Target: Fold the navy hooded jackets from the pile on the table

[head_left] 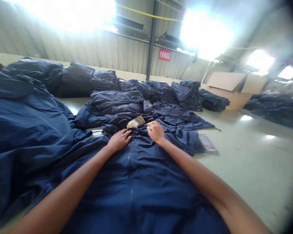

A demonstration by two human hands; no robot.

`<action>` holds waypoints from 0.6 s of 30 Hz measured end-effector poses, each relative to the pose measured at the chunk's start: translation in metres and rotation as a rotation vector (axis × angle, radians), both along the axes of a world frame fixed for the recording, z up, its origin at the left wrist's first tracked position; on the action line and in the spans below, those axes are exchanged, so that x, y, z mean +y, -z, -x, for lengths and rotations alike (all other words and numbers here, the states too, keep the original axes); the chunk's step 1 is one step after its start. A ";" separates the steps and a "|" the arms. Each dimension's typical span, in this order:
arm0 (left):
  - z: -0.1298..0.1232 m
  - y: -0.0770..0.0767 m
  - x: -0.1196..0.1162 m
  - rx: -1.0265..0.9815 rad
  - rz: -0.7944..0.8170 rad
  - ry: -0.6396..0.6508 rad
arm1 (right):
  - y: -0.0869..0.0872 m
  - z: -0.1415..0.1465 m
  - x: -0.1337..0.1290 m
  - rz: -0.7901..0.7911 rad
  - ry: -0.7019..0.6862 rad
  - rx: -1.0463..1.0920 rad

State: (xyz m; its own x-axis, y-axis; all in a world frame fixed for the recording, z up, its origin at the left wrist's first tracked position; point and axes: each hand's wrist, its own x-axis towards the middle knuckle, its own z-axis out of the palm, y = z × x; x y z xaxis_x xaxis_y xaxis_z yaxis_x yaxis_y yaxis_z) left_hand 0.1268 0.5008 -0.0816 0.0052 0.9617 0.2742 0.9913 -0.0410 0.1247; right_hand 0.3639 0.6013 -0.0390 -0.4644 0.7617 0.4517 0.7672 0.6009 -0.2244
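A dark blue jacket lies spread before me, its front zipper running down the middle. My left hand rests on the fabric left of the zipper near the collar, fingers spread and lying flat. On the other side, my right hand is closed with bent fingers over the collar area; a small pale thing shows at its fingertips, too small to name. Between and just beyond the two hands lies a tan and dark hang tag.
More dark blue garments are heaped at the left and beyond the jacket. Bundles line the wall. A cardboard box stands at the back right on the pale floor. A red sign hangs on the wall.
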 end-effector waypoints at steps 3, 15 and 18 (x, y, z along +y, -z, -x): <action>-0.003 -0.006 -0.001 -0.003 0.004 -0.015 | -0.024 -0.072 0.015 0.073 0.141 -0.075; -0.146 -0.035 -0.037 -0.104 -0.032 0.460 | 0.016 -0.279 -0.048 0.013 -0.047 -0.261; -0.160 -0.016 -0.047 -0.062 0.123 0.558 | 0.028 -0.281 -0.051 0.079 -0.038 -0.241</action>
